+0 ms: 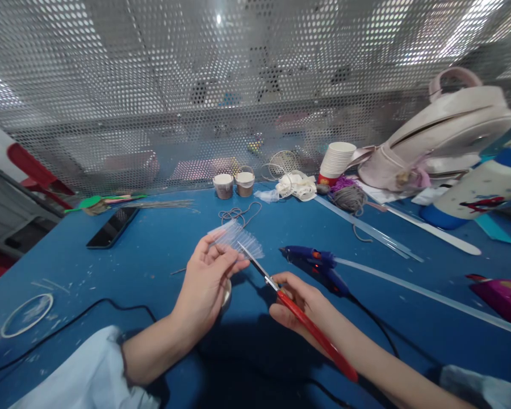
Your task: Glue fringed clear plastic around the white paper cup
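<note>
From your head camera, your left hand (208, 278) is raised just left of the blue glue gun (313, 262), its grip pinched on a clear plastic piece (234, 236) that fans out above your fingertips. Your right hand (300, 304), directly below the glue gun, has its grip wrapped around the red handles of the scissors (310, 329). The blades angle up and left until the tip meets the lower edge of the clear piece. That piece looks ribbed with many fine parallel lines, so I judge that much of it is already slit into a fringe, with the scissors working at its right-hand end. How much remains uncut I cannot tell, because the plastic is see-through against the blue surface (153, 267). I also cannot make out how far the blades stand apart, since they show only as a thin line. A small round thing (227, 295) lies mostly hidden under your left palm, to the left of the glue gun, and its kind is unclear. A long clear strip (409, 284) runs right from the glue gun and is cut off at the frame edge. A dark phone (113, 226) lies well left of the glue gun.
</note>
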The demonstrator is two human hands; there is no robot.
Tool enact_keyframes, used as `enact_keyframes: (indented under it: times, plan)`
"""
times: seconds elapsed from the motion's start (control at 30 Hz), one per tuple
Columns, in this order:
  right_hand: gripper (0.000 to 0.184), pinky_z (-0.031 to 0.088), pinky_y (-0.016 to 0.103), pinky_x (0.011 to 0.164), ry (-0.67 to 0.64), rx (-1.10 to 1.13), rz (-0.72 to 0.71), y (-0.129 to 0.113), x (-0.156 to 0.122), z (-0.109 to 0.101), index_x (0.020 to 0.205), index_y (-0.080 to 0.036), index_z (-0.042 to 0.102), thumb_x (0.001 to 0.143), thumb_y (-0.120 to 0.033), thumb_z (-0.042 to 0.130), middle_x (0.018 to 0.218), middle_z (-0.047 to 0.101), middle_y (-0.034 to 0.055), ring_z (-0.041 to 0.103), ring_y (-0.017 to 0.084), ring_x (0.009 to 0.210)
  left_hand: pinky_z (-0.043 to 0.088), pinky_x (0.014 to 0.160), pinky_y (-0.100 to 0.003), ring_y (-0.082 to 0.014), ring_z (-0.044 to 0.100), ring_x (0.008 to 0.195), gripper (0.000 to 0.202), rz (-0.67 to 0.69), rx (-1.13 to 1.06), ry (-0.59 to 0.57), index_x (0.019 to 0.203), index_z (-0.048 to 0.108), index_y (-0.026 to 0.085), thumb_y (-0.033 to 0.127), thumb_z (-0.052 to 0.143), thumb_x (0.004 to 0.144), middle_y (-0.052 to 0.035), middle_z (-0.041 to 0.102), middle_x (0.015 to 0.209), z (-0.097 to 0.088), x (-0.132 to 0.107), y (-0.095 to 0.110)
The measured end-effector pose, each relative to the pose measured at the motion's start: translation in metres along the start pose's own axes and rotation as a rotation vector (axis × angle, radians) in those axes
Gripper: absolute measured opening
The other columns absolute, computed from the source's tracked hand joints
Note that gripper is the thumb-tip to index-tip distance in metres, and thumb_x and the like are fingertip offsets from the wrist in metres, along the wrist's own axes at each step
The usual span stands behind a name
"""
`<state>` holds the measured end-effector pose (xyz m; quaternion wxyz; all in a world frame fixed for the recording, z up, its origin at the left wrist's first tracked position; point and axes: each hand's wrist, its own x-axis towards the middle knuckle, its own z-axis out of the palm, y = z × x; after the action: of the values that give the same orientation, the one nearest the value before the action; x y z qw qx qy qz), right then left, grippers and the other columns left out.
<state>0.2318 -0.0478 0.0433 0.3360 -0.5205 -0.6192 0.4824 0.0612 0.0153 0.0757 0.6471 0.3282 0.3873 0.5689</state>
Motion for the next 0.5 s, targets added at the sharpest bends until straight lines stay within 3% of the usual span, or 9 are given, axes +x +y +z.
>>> enact_keyframes:
  times: [0.5]
  plan:
    - [0.042, 0.020, 0.022, 0.041, 0.026, -0.025, -0.047, 0.0060, 0.0008, -0.0002, 0.087, -0.019, 0.051, 0.081, -0.060, 0.054, 0.051, 0.033, -0.0095, 0.028, 0.007, 0.043, 0.059, 0.067, -0.023, -0.0096, 0.064, 0.066, 0.041, -0.005, 0.004, 0.000, 0.102, 0.055, 0.017, 0.009, 0.074, 0.067, 0.0039, 0.059, 0.072, -0.0023, 0.0016, -0.0001]
